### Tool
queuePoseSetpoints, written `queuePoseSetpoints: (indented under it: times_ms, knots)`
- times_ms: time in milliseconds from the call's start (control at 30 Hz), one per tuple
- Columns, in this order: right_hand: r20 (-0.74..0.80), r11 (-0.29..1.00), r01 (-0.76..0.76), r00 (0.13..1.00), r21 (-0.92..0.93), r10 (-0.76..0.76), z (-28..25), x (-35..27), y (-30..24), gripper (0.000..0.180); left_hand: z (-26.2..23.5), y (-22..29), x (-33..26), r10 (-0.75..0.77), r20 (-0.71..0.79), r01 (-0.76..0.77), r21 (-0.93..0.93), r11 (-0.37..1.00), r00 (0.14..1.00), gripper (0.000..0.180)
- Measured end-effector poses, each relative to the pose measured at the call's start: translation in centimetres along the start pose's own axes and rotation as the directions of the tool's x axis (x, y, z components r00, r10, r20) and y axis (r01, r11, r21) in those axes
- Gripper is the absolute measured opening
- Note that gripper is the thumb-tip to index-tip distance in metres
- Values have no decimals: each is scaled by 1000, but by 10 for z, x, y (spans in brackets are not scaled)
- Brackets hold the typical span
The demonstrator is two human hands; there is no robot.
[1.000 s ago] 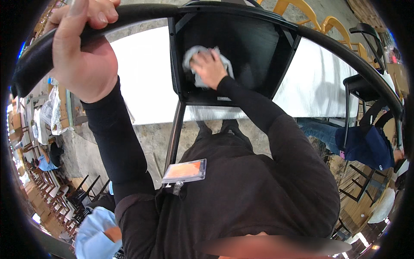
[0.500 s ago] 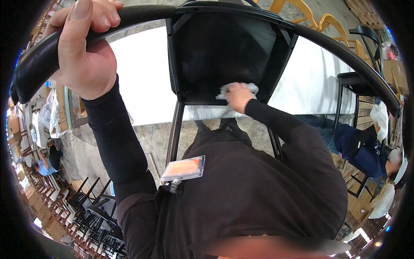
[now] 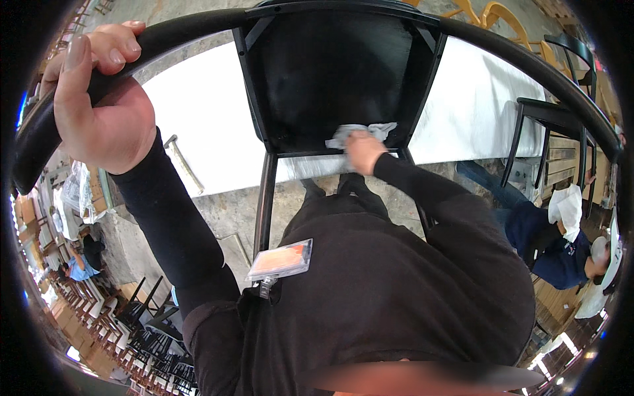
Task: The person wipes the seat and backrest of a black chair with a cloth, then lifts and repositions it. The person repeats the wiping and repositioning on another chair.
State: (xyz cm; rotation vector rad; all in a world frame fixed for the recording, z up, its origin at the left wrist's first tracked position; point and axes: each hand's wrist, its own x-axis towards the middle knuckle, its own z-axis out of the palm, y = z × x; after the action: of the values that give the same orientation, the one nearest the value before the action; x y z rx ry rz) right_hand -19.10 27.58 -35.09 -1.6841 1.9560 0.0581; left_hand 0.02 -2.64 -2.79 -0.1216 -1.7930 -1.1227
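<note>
Right grip [image 3: 364, 153] — on cloth [image 3: 340, 137] by panel's [image 3: 330, 72] near edge | room beyond

Left hand [image 3: 102, 102] curls around curved black rail [image 3: 191, 28]. Right hand [image 3: 364, 152] on pale cloth [image 3: 339, 137], black seat panel [image 3: 323, 72] above; 1 navy-clad person [image 3: 545, 247] well right of right hand.
</note>
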Motion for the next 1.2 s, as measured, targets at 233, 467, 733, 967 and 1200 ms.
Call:
queuePoseSetpoints:
  times_ms: [233, 467, 733, 967, 1200]
  knots:
    - [102, 989, 90, 992, -121, -78, 19, 47, -59, 23, 3, -4, -5, -30, -113, 30, 4, 1000, 993, 25]
    - [-40, 994, 67, 997, 83, -64, 15, 29, -48, 32, -6, -3, -2, -13, -18, 13, 3, 1000, 1000, 24]
    - [60, 976, -59, 996, -212, 73, 0, 7, -12, 19, -8, -4, -10, -33, -33, 36, 70, 997, 999, 24]
    - [-217, 985, 163, 965, 48, -149, 24, 51, -84, 35, -13, -2, -6, -71, -75, 76, 62, 995, 995, 23]
    - [-25, 921, 97, 993, -378, -115, -16, -37, 46, 19, -25, -8, -9, -75, 12, 75, 21, 997, 997, 22]
